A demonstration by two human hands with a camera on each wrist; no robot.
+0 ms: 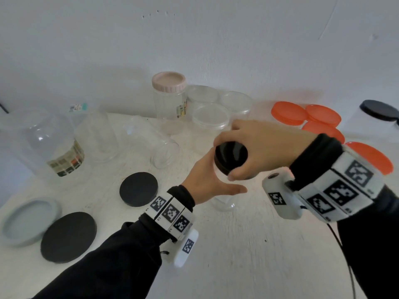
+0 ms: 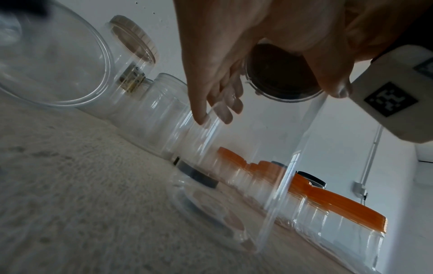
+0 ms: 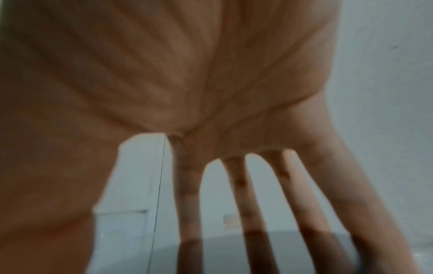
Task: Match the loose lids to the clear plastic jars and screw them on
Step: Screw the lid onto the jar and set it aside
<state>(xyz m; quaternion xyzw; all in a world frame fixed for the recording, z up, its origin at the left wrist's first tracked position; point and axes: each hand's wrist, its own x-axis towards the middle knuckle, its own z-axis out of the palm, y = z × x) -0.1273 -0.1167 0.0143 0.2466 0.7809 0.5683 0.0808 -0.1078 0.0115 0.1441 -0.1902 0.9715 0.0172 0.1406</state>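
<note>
A tall clear jar stands upright on the white table, a black lid on its mouth. My right hand grips that lid from above, fingers and thumb curled round its rim. My left hand wraps the jar's upper body, thumb stretched across the front; its fingers show through the clear wall in the left wrist view. The right wrist view is filled by the back of my right hand, with the lid hidden.
Two loose black lids and a grey lid lie front left. Open clear jars and one on its side stand behind, plus a pink-lidded jar, low tubs and orange-lidded jars at right.
</note>
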